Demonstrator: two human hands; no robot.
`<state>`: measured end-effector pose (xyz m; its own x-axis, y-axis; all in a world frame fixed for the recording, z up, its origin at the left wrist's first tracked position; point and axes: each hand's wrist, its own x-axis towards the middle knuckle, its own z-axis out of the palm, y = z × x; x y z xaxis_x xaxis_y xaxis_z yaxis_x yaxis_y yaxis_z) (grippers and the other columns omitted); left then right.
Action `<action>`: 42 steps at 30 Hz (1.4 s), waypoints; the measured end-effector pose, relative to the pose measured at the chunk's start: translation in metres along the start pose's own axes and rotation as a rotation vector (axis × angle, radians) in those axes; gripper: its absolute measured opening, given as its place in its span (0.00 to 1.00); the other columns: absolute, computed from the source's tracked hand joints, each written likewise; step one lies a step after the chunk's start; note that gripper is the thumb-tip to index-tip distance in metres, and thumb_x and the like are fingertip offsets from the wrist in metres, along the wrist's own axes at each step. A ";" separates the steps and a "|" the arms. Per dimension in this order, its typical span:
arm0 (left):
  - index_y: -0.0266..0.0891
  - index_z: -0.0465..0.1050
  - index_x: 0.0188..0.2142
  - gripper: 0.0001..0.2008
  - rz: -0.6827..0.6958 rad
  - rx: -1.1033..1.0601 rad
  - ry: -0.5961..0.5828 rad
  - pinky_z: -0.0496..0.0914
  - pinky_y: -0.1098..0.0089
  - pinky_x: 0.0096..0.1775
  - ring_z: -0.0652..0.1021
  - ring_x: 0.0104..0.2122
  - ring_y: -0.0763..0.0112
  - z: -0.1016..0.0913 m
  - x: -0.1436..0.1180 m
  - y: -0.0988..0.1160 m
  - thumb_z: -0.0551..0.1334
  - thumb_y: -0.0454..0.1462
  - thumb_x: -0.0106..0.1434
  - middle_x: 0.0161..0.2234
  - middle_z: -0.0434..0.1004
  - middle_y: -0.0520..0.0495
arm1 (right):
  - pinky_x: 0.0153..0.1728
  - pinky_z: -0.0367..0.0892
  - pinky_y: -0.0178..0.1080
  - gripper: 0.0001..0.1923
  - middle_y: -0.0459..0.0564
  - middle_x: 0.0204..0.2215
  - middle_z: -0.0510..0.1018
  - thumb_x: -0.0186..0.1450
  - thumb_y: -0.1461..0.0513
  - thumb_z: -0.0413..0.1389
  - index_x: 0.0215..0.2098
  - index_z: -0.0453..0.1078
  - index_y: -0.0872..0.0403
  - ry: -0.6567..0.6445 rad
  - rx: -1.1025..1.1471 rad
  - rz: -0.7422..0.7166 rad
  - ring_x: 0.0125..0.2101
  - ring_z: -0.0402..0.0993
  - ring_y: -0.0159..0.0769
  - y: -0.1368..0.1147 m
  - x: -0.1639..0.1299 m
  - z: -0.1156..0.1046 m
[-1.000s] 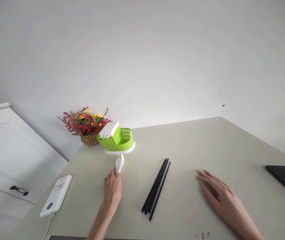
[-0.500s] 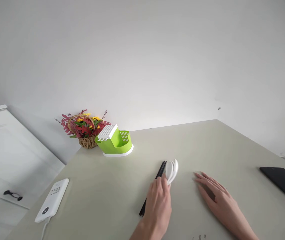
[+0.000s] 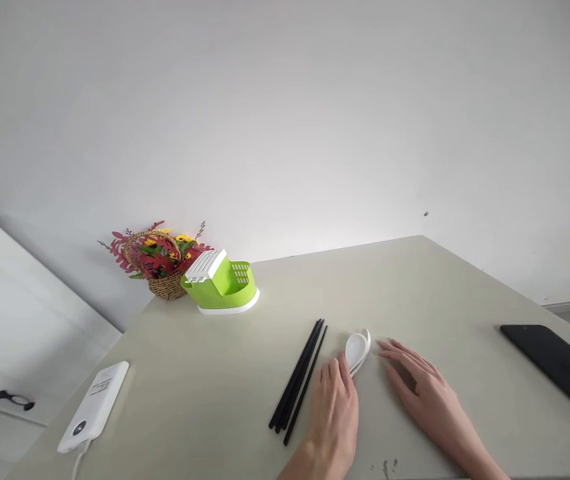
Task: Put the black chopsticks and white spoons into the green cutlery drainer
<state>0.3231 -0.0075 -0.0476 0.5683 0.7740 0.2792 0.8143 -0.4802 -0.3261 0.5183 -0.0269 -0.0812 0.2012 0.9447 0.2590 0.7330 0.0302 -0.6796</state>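
L hand (image 3: 333, 417) fingertips on spoons (image 3: 357, 350), loosely curled over handle end; spoons on table (image 3: 205, 387) just ahead, btwn chopsticks (image 3: 299, 381) and R hand (image 3: 425, 393), flat and open, empty. Farther back: green holder (image 3: 221, 285), flower basket (image 3: 157, 263). Vs 1 s ago: spoons carried from near holder, across chopsticks, set down.
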 end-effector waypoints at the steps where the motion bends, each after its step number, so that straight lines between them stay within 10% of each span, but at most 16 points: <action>1: 0.31 0.70 0.63 0.26 -0.009 0.007 0.000 0.78 0.61 0.48 0.80 0.44 0.57 0.002 0.000 0.000 0.63 0.27 0.65 0.45 0.79 0.36 | 0.65 0.64 0.56 0.19 0.43 0.62 0.75 0.73 0.49 0.46 0.55 0.74 0.42 0.001 0.005 0.003 0.68 0.63 0.45 0.000 0.000 0.000; 10: 0.27 0.72 0.60 0.24 -0.037 -0.039 0.022 0.78 0.57 0.45 0.78 0.42 0.55 -0.001 0.003 0.000 0.66 0.31 0.65 0.43 0.77 0.35 | 0.64 0.64 0.55 0.20 0.43 0.62 0.75 0.73 0.50 0.46 0.56 0.73 0.42 0.010 0.025 0.011 0.67 0.63 0.45 0.002 0.000 0.002; 21: 0.33 0.62 0.68 0.35 0.005 -0.287 0.124 0.73 0.49 0.56 0.71 0.61 0.43 -0.012 -0.010 -0.034 0.62 0.51 0.69 0.64 0.66 0.29 | 0.62 0.66 0.53 0.19 0.43 0.61 0.77 0.72 0.49 0.47 0.53 0.74 0.41 0.041 0.046 0.011 0.65 0.67 0.46 0.007 0.000 0.006; 29: 0.35 0.58 0.68 0.28 -0.204 -0.285 0.448 0.58 0.42 0.66 0.54 0.72 0.43 -0.039 0.037 -0.172 0.54 0.46 0.75 0.72 0.50 0.28 | 0.50 0.72 0.49 0.22 0.44 0.58 0.79 0.69 0.45 0.48 0.58 0.67 0.40 0.058 0.117 0.196 0.53 0.78 0.47 0.005 -0.002 0.000; 35: 0.33 0.64 0.63 0.24 -0.430 -0.227 0.644 0.55 0.41 0.66 0.57 0.70 0.43 -0.030 0.063 -0.286 0.52 0.47 0.75 0.70 0.54 0.26 | 0.33 0.71 0.45 0.29 0.49 0.56 0.81 0.67 0.43 0.50 0.63 0.57 0.42 0.147 0.176 0.297 0.22 0.72 0.36 0.008 -0.002 -0.002; 42: 0.39 0.64 0.63 0.22 -0.407 -0.252 0.524 0.55 0.37 0.65 0.66 0.66 0.45 -0.004 0.057 -0.324 0.50 0.45 0.76 0.66 0.66 0.32 | 0.41 0.70 0.43 0.34 0.53 0.48 0.84 0.68 0.43 0.51 0.65 0.50 0.49 0.327 0.312 0.281 0.43 0.80 0.46 -0.009 -0.002 0.003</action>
<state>0.0923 0.1904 0.0771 0.1435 0.6427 0.7525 0.9407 -0.3248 0.0980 0.5093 -0.0282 -0.0772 0.5907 0.7807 0.2040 0.4035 -0.0668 -0.9126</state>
